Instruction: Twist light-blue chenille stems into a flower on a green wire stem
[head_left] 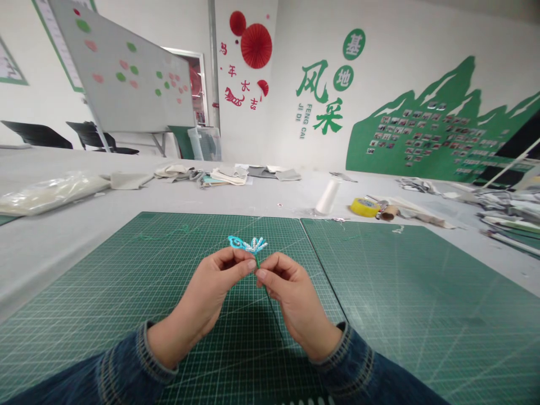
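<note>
Between my two hands is a small flower (254, 245) with blue and white beaded-looking petals and a thin green stem. My left hand (219, 281) pinches it just under the petals, thumb against fingers. Close beside it, my right hand (291, 295) pinches the stem slightly lower, with the fingertips of both hands nearly touching. A dark green strand (275, 315) trails down from the right fingertips over the cutting mat (169, 281). One bright blue looped petal (235, 242) sticks out to the left. The inner fingers of both hands are partly hidden.
A second green mat (422, 281) adjoins on the right. Behind the mats stand a white thread cone (328, 197) and a yellow tape roll (365, 207). Fabric scraps (230, 175) lie farther back, a plastic-wrapped bundle (54, 191) at left. Green thread bits (184, 229) lie on the mat.
</note>
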Available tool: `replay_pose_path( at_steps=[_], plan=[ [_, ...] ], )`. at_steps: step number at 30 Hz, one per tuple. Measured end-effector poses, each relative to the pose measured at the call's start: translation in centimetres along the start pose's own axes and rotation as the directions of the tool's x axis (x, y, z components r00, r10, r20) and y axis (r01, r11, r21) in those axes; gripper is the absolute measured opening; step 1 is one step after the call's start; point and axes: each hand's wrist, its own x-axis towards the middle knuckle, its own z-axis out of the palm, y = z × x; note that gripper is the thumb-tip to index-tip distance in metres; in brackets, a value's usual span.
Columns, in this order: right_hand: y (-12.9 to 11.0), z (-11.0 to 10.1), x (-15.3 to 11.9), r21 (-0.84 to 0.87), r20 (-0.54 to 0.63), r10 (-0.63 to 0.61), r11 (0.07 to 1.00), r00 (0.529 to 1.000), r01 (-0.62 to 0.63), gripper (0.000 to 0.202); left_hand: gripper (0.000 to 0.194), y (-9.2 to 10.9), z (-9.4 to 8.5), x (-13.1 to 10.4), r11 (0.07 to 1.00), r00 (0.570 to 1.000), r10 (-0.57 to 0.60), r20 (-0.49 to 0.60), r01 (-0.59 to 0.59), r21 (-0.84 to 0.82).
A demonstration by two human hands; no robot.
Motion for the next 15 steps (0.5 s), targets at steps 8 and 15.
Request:
replay_pose_path(
  at_steps=[8,15],
  plan=[
    [-0.12,0.34,-0.22,0.052,0.046,0.064,0.996,0.997,-0.066,0.019,0.013,-0.03,0.13,-0.27,0.999,0.999,0.035,0.034,-0.033,-0.042],
    [-0.34,-0.1,-0.06,0.286,0.258,0.201,0.919,0.945,-0.273,0.016,0.018,0.26,-0.12,-0.39,0.997,0.986,0.001,0.167,0.012,-0.079]
  ],
)
